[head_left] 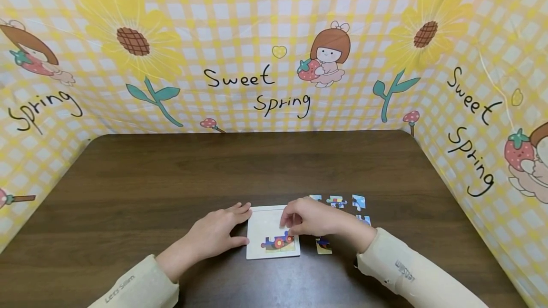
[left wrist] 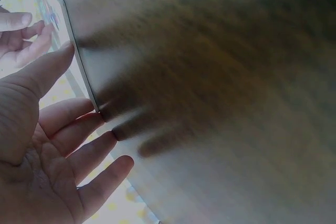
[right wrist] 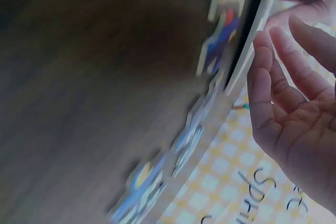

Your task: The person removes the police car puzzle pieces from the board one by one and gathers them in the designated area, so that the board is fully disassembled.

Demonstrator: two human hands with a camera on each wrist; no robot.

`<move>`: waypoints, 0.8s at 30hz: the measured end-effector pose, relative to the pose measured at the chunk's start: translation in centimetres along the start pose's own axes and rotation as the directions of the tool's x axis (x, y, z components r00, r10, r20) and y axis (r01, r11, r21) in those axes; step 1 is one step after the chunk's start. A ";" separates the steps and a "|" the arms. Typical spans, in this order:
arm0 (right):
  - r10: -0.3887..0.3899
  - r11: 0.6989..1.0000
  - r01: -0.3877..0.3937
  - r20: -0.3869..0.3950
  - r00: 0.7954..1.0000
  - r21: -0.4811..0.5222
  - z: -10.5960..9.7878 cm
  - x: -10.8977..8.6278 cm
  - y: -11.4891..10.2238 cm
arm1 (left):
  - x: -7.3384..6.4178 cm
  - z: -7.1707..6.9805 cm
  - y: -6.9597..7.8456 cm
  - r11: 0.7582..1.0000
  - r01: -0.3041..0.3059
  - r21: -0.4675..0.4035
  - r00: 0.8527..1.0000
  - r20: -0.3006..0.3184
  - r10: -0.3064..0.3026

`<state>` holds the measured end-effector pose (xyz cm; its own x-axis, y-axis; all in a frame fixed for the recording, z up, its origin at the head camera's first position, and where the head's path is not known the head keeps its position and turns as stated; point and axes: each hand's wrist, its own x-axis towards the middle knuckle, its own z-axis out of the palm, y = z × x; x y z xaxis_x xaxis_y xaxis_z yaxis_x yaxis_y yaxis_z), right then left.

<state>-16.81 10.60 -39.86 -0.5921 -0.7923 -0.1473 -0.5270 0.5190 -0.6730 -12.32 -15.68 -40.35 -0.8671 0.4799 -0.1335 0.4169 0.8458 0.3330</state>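
Observation:
A white puzzle board point(head_left: 259, 225) lies on the table in front of me. In its lower right part sit joined jigsaw pieces point(head_left: 279, 243) with blue, red and yellow print. My left hand point(head_left: 218, 231) rests beside the board's left edge, thumb and fingers spread along it; the left wrist view shows the fingertips point(left wrist: 67, 50) right at that edge. Over the board's right half hovers my right hand point(head_left: 311, 215), its fingers loosely bent and pointing down near the joined pieces. Nothing shows between its thumb and fingers point(right wrist: 262, 59) in the right wrist view.
Several loose jigsaw pieces lie right of the board, among them a multicoloured piece point(head_left: 337, 201), a light blue corner piece point(head_left: 358, 202) and a dark and yellow piece point(head_left: 324, 246). A checked cloth point(head_left: 239, 27) with printed flowers hangs around the brown table point(head_left: 180, 165).

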 end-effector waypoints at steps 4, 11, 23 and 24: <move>0.005 1.000 -0.005 0.035 0.999 -0.011 0.5 0.8 -0.6 | 0.0 0.0 0.0 1.000 0.007 -0.005 1.000 0.002 -0.007; -0.002 0.998 0.006 0.067 0.998 -0.055 1.0 1.3 -1.2 | 0.1 0.1 0.0 1.000 0.015 -0.001 1.000 0.005 -0.015; -0.042 0.989 0.050 0.062 0.997 -0.141 1.7 1.2 -1.3 | 0.1 0.1 -0.1 1.000 -0.002 -0.002 1.000 -0.006 0.002; -0.041 0.988 0.050 0.061 0.997 -0.143 1.7 1.2 -1.3 | 0.1 0.1 -0.1 1.000 0.000 -0.004 1.000 -0.006 0.000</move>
<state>-15.80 8.43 -40.44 -0.5315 -0.8312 -0.1633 -0.6375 0.5194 -0.5690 -12.40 -15.68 -40.52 -0.8685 0.4789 -0.1279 0.4162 0.8447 0.3365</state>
